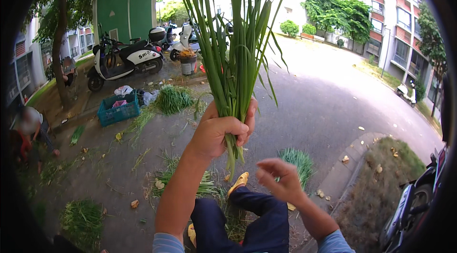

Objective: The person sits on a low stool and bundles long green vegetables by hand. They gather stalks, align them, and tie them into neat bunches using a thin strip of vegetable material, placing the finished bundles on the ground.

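My left hand (pixel 223 129) is raised in the middle, its fingers wrapped round the lower stalks of a bunch of garlic chives (pixel 233 67). The long flat green leaves fan upward past the top of the view, and the pale cut ends poke out below the fist. Lower and to the right, my right hand (pixel 281 180) hangs in the air apart from the bunch, slightly blurred, fingers loosely bent and nothing seen in it. Behind it on the ground lies a pile of chives (pixel 296 163). Another loose pile (pixel 190 182) lies by my left forearm.
A teal plastic crate (pixel 119 112) with bags stands at left, beside a heap of greens (pixel 173 99). More trimmings (pixel 82 222) lie lower left. Another person (pixel 31 124) sits at the far left. Parked scooters (pixel 126 57) stand behind; a kerb (pixel 354 167) runs on the right.
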A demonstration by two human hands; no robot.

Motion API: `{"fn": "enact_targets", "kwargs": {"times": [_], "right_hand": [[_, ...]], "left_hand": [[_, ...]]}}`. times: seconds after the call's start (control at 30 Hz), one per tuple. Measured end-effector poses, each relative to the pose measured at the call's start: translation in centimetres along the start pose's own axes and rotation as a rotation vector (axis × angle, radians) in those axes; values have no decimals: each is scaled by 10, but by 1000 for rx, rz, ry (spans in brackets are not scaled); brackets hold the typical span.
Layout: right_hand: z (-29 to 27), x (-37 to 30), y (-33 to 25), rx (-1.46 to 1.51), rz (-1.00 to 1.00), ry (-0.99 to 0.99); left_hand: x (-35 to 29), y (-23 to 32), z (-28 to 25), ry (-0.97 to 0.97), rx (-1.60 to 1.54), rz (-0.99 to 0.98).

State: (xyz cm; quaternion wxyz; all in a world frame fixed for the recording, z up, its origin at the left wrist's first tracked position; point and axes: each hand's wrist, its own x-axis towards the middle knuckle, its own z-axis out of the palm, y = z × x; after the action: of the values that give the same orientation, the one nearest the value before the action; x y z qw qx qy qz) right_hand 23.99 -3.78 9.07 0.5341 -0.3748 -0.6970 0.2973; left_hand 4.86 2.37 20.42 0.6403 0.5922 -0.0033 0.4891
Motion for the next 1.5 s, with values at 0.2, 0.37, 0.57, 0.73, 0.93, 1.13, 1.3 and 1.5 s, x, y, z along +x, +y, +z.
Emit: {"fn": "enact_targets", "kwargs": {"times": [0.2,0.37,0.57,0.73,0.93,1.13,1.3,1.5], "right_hand": [[-17,73,-138,-258,-509,65],[-24,105,-157,-469,-650,54],[-29,115,-167,-563,-542,43],[-38,120,-172,-590,-636,30],[-48,115,-190,-555,-539,117],[-62,119,-210,-81,-767,384],[-79,93,-208,-32,-814,374],[-46,29,-113,-408,-505,-244]], "left_hand": [[-3,5,20,74,-41,11],[4,10,23,45,41,-14],[9,14,25,30,116,-37],[11,18,30,41,121,-35],[14,19,34,22,174,20],[11,15,26,3,90,-2],[8,14,21,13,34,-4],[0,13,10,56,81,-20]]}}
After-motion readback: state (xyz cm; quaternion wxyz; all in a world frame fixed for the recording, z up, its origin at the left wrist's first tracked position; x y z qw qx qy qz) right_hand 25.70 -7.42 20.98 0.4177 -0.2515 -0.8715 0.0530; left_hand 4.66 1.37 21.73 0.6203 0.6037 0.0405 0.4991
